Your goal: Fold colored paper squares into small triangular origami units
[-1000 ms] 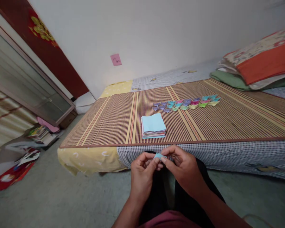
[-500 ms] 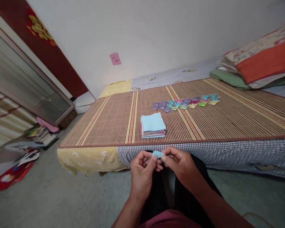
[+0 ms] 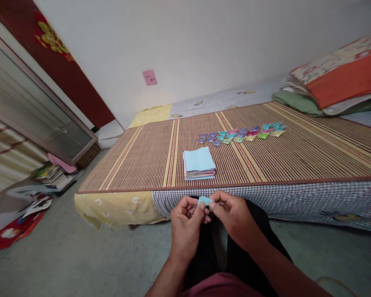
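A small folded piece of light blue paper (image 3: 205,200) is pinched between both hands, just in front of the bed's edge and above my lap. My left hand (image 3: 187,222) grips its left side between thumb and fingers. On its right corner, the thumb and forefinger of my right hand (image 3: 231,212) are closed. Beyond the hands, a stack of square paper sheets (image 3: 199,160) with a light blue sheet on top lies on the striped mat (image 3: 142,156). Farther back, several small folded paper pieces (image 3: 243,134) in purple, blue, pink, green and yellow lie in rows.
The mat covers a bed with a checked and yellow sheet (image 3: 114,208). Folded bedding (image 3: 343,86) is piled at the right. A pink note (image 3: 150,77) is stuck on the wall. Books (image 3: 52,177) and a red bag-like item (image 3: 15,229) lie at the left by a glass-fronted cabinet (image 3: 58,111).
Almost nothing differs. Both hands keep their hold on the folded blue paper, with only a very slight shift of the fingers and the view.
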Demonstrator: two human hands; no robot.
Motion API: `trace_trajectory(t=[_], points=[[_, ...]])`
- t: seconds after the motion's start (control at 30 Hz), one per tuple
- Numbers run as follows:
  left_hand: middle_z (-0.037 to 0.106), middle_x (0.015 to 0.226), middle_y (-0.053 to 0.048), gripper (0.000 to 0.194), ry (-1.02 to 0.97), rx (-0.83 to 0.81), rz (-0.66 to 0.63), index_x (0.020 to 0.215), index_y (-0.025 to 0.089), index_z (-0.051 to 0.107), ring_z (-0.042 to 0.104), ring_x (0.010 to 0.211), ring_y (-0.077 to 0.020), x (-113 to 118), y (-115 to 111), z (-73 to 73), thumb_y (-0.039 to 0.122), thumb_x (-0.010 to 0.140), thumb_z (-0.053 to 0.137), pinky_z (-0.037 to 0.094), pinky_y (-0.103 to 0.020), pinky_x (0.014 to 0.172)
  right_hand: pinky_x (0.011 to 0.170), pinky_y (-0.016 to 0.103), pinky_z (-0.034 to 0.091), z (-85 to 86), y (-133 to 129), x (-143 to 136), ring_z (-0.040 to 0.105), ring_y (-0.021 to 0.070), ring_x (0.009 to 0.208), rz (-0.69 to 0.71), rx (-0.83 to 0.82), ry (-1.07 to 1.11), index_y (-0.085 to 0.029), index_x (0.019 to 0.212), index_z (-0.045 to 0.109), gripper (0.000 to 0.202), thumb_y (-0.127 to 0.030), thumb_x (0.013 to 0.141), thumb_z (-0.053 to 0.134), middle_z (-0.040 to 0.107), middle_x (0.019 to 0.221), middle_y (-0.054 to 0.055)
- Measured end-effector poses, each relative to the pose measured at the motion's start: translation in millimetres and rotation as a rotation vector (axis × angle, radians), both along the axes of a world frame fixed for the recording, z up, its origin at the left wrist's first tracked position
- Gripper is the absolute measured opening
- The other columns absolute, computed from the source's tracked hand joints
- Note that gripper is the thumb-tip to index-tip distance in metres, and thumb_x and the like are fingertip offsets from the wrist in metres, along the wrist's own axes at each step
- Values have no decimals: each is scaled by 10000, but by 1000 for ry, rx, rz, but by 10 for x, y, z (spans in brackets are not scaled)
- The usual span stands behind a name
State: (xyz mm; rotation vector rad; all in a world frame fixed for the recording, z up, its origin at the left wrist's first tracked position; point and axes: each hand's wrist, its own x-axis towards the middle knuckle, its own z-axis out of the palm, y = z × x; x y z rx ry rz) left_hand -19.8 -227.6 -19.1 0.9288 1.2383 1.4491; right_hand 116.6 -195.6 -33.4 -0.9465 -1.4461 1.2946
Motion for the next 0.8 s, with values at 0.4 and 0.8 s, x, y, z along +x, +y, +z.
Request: trace_trajectory(t=[0.4,0.8], points=[[674,634,-8,353,140,56,-140,742,173,625,600,551,-121,-13,-24,0,470,910,717,489,-223,572,542,238,429,73,34,66,541,116,551,94,-17,73,-196,726,601,205,-282,912,616,600,603,-36],[646,644,6,366,115,42,-184,748,171,627,587,562,-126,-27,53,35,492,847,774,481,-233,584,624,261,479,44,37,93,605,151,658,88,1,87,-183,778,632,265,-374,960,624,644,695,0]])
